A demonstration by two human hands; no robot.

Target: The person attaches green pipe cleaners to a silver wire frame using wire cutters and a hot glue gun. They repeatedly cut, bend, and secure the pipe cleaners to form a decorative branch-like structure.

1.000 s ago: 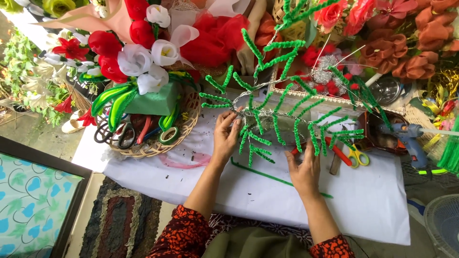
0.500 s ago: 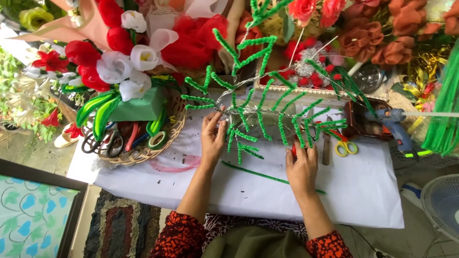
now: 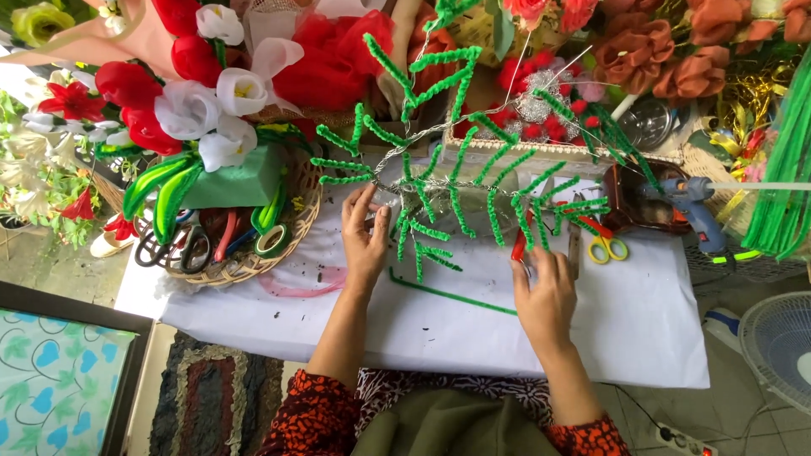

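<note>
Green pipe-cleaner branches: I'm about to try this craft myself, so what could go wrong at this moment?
The green pipe-cleaner branches spread wide over the left hand and right hand; they may snag or bend out of shape. The loose green stem on the white sheet could get swept off. The glue gun lies close by the right hand, so a burn seems possible.

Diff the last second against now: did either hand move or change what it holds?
Little changed. The left hand stays on the silver wire stem of the green pipe-cleaner branch, fingers shifted slightly along it. The right hand stays at the branch's right end, by the red-handled tool. Nothing was picked up or let go. The loose green pipe cleaner, basket, yellow scissors and glue gun stayed put; only the camera shifted.
</note>
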